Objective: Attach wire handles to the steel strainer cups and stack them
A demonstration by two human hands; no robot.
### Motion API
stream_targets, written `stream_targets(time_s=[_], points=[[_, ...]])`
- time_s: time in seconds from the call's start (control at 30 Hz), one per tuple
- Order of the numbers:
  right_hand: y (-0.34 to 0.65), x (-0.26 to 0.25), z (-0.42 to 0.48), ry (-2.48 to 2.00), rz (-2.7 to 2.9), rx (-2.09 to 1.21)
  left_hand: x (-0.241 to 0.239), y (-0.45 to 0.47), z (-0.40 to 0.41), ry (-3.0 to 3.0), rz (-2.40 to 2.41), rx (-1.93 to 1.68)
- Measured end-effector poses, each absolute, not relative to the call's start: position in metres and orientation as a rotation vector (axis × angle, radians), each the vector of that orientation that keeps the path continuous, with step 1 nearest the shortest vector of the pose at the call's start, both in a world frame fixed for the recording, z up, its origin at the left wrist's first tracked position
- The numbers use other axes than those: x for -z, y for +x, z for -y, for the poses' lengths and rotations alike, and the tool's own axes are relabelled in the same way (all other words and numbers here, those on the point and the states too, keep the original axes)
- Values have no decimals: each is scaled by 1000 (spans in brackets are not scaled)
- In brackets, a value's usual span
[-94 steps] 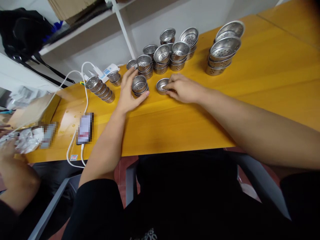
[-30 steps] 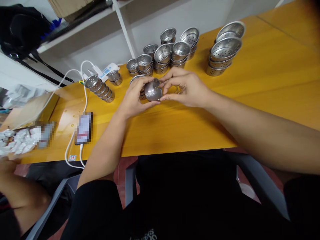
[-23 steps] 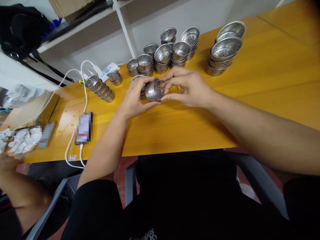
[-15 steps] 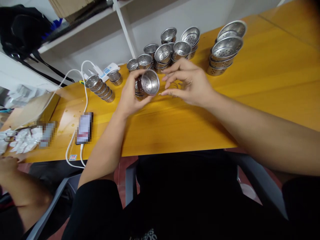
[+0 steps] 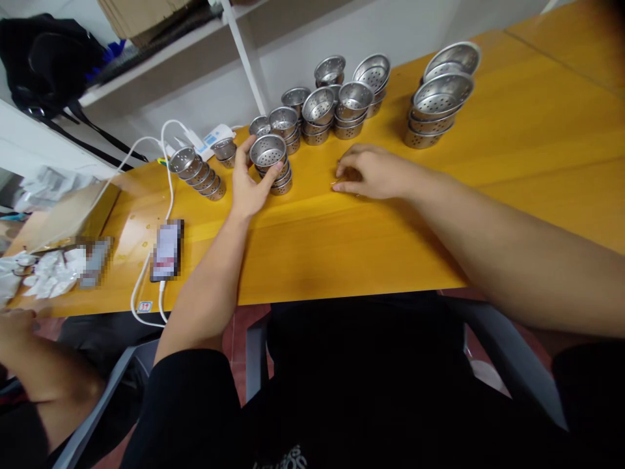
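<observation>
My left hand (image 5: 251,185) grips a perforated metal cup (image 5: 268,153), thumb on the near side and fingers around the far left side. This cup sits upright on top of a short stack of similar cups (image 5: 282,185). My right hand (image 5: 368,170) is low over the table to the right of that stack. Its fingers are curled, with a gap between thumb and fingertips, and no cup is in it. Tiny thin bits show at its thumb and below the palm; I cannot make out what they are.
Several stacks of perforated cups (image 5: 319,107) stand behind my hands, wider ones (image 5: 442,98) to the right. A leaning stack (image 5: 198,172) is at left, near a phone (image 5: 166,251) with white cables and a power strip (image 5: 217,135). Another person's arm (image 5: 43,371) is at far left.
The cup in my left hand was tilted toward the right and now stands upright on the stack. My right hand has moved slightly lower and right, its fingers more curled.
</observation>
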State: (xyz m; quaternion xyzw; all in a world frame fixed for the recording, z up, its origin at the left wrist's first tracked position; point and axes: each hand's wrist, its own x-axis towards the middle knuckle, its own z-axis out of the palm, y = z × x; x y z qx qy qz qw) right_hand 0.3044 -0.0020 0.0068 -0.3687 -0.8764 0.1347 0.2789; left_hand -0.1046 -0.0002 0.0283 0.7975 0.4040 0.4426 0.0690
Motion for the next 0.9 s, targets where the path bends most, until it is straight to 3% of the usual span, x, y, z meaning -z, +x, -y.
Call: stream_targets(time_s=[0.43, 0.67, 0.9], points=[[288, -7, 9, -1015, 2270, -372, -35, -95, -1, 2394, -1140, -1240], [286, -58, 38, -1180, 2195, -284, -18, -93, -11, 2209, -1210, -1315], [311, -125, 64, -2022, 1757, 70, -15, -99, -2, 2333, -1365, -1120]])
